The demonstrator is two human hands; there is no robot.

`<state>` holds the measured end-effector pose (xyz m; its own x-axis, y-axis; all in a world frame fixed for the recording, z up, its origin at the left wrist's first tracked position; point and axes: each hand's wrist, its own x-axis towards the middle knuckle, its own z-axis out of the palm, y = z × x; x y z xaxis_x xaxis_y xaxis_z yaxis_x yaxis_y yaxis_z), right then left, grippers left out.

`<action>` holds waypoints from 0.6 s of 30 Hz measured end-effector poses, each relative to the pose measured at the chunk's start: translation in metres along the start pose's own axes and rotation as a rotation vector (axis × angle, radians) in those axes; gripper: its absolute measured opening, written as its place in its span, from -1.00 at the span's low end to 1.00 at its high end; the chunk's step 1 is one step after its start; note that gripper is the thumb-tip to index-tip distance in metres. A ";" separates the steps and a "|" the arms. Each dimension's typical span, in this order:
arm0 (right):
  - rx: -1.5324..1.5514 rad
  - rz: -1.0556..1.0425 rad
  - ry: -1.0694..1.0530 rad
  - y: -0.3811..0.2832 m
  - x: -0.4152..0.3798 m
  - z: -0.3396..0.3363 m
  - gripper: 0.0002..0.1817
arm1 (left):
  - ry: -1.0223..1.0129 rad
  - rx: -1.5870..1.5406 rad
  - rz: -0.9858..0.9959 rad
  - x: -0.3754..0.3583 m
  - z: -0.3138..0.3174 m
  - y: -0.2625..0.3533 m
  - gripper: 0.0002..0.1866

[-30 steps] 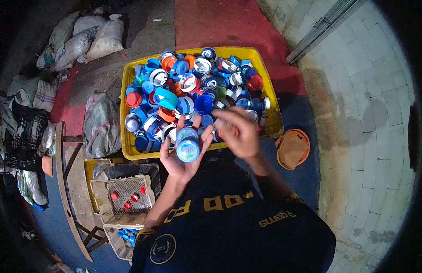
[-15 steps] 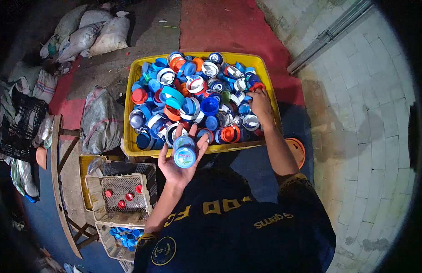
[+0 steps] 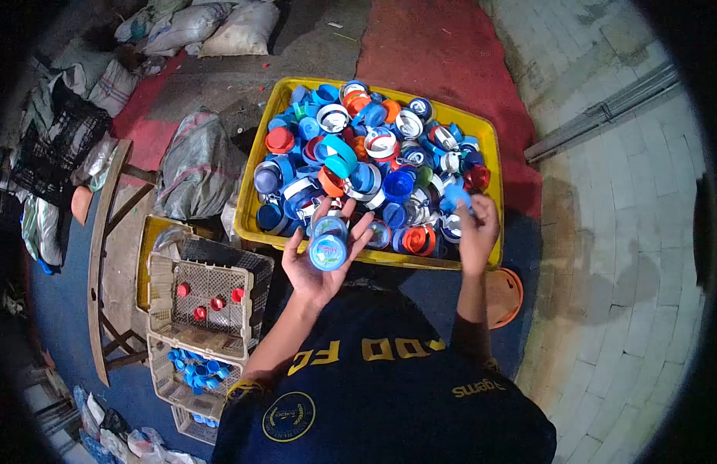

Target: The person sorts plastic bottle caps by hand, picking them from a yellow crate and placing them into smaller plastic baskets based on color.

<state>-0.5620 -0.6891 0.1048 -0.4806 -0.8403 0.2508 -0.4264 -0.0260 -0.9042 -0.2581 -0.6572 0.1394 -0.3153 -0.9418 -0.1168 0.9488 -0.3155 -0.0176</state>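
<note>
Nearest the camera, at the lower middle of the frame, the left hand point(image 3: 321, 267) lies palm up with its fingers curled round a short stack of blue caps point(image 3: 328, 246), the top one showing a printed face. To the right of it, the right hand point(image 3: 478, 232) pinches a single blue cap point(image 3: 456, 198) just above the heap. Beyond both hands, the yellow crate point(image 3: 259, 159) fills the upper middle of the frame, piled with blue, orange, red and white caps and rings. At the lower left stand perforated baskets point(image 3: 208, 298), one holding a few red caps point(image 3: 198, 312), another lower down holding blue ones.

The step in hand looks like sorting by colour: blue caps gathered into the left palm. The next move likely calls for carrying the pinched cap across and seating it on the stack without tipping it.
</note>
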 end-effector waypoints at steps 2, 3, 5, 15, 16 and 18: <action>0.246 -0.047 -0.157 -0.052 -0.034 0.017 -0.73 | -0.016 0.002 -0.001 0.005 0.002 -0.005 -0.21; 0.284 -0.127 -0.180 -0.068 -0.046 0.026 -0.70 | -0.026 0.004 -0.006 0.008 0.005 -0.007 -0.20; 0.332 -0.221 -0.234 -0.092 -0.064 0.040 -0.67 | -0.035 0.039 -0.032 0.010 0.010 -0.010 -0.18; 0.213 -0.491 -0.619 -0.094 -0.069 0.049 -0.37 | -0.005 0.109 -0.015 0.004 0.013 -0.018 -0.20; 0.274 -0.458 -0.631 -0.092 -0.071 0.050 -0.30 | 0.011 0.120 -0.002 0.003 0.016 -0.021 -0.20; 0.648 -0.293 -0.724 -0.085 -0.079 0.062 -0.08 | 0.006 0.128 0.013 0.001 0.014 -0.024 -0.21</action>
<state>-0.4404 -0.6539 0.1407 0.2473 -0.8744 0.4175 0.1485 -0.3916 -0.9081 -0.2817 -0.6527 0.1538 -0.3027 -0.9452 -0.1225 0.9423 -0.3161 0.1105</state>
